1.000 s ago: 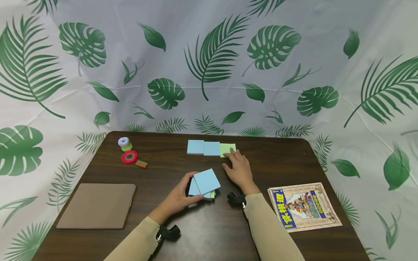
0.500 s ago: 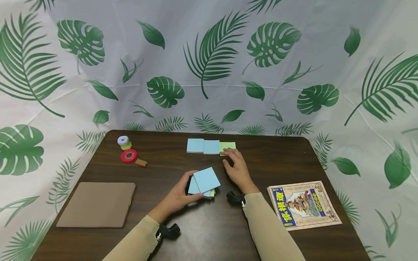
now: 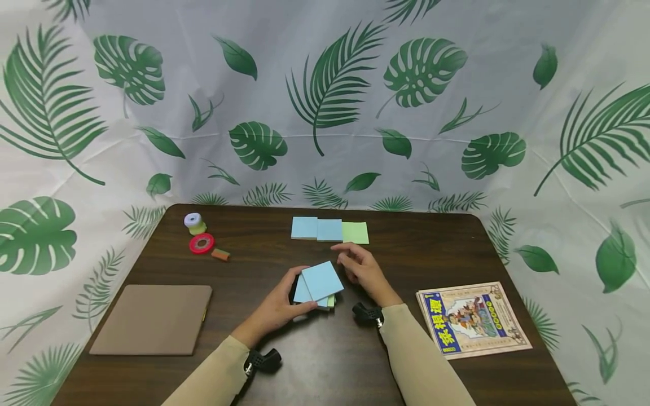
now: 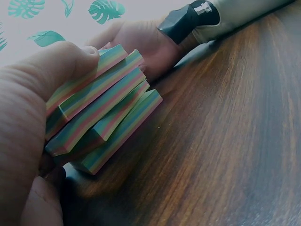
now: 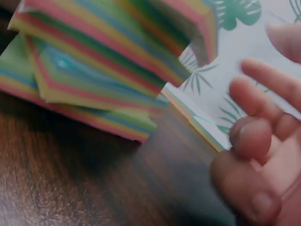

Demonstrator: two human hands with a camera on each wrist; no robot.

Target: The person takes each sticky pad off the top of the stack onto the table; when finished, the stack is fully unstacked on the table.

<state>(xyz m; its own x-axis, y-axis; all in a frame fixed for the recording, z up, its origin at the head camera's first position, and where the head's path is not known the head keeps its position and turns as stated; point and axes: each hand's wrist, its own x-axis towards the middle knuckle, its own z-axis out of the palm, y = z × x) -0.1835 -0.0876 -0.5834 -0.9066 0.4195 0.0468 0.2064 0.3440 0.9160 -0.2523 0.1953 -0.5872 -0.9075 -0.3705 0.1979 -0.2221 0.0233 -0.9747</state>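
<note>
My left hand (image 3: 276, 309) grips a loose, fanned stack of sticky note pads (image 3: 322, 281) just above the middle of the table. Blue sheets top the stack, and the edges of the pads (image 4: 103, 106) show coloured stripes in the left wrist view. Just right of the stack is my right hand (image 3: 367, 272), its fingers loosely bent with nothing in them. At the far edge three pads lie side by side: a left blue pad (image 3: 304, 228), a middle blue pad (image 3: 329, 230) and a green pad (image 3: 355, 232).
A brown folder-like slab (image 3: 152, 320) lies at left, and comic-style booklets (image 3: 474, 321) at right. At back left are a stacked pair of small rolls (image 3: 194, 223), a red ring-shaped roll (image 3: 201, 243) and a small orange-brown block (image 3: 220, 255). A leaf-print curtain (image 3: 325, 169) hangs behind.
My right hand has drawn back from the green pad toward the held stack, its fingers bending. The green pad stays in the row. My left hand keeps its hold on the stack.
</note>
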